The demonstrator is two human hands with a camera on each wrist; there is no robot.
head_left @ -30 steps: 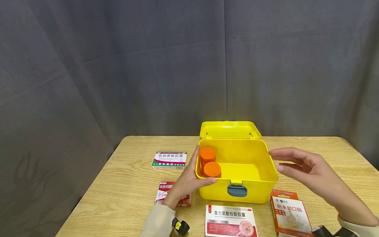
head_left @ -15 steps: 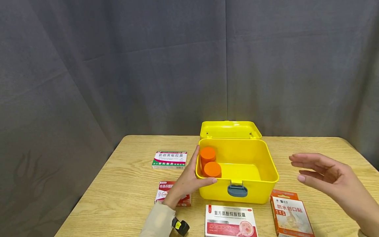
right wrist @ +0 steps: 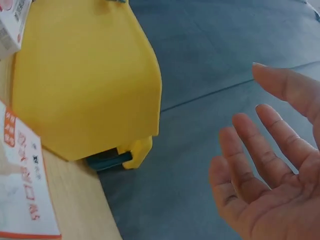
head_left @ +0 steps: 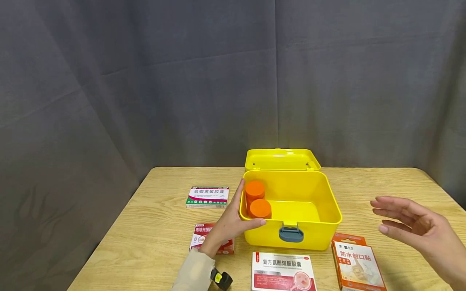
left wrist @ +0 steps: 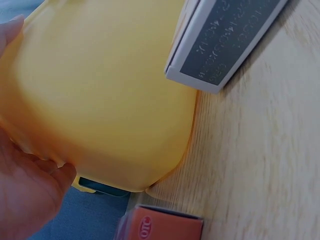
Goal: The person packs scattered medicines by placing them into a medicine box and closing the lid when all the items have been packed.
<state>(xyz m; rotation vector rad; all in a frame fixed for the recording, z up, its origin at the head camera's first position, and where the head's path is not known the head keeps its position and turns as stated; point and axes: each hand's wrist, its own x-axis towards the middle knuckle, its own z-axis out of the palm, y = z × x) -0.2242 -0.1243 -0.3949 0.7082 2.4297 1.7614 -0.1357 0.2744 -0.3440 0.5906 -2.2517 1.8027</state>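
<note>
A yellow plastic box (head_left: 269, 235) with its lid (head_left: 282, 159) folded back stands on the table. Two orange-capped bottles, a rear one (head_left: 255, 188) and a front one (head_left: 260, 208), stand in its left part. My left hand (head_left: 228, 221) grips the box's left front corner, thumb over the front rim and fingers along the left wall. In the left wrist view that hand (left wrist: 30, 195) lies against the yellow side. My right hand (head_left: 422, 228) hovers right of the box, fingers loosely bent, touching nothing; the right wrist view also shows its palm (right wrist: 280, 200) bare.
A white-and-green medicine box (head_left: 208, 197) lies at the back left. A red-and-white medicine box (head_left: 201, 235) is partly under my left forearm. Nearest the front lies another medicine box (head_left: 283, 271); a bandage box (head_left: 358, 262) lies front right. A grey curtain (head_left: 218, 81) hangs behind the table.
My right hand has left the yellow box's right rim and moved right and slightly down. The left hand and the box stay in place.
</note>
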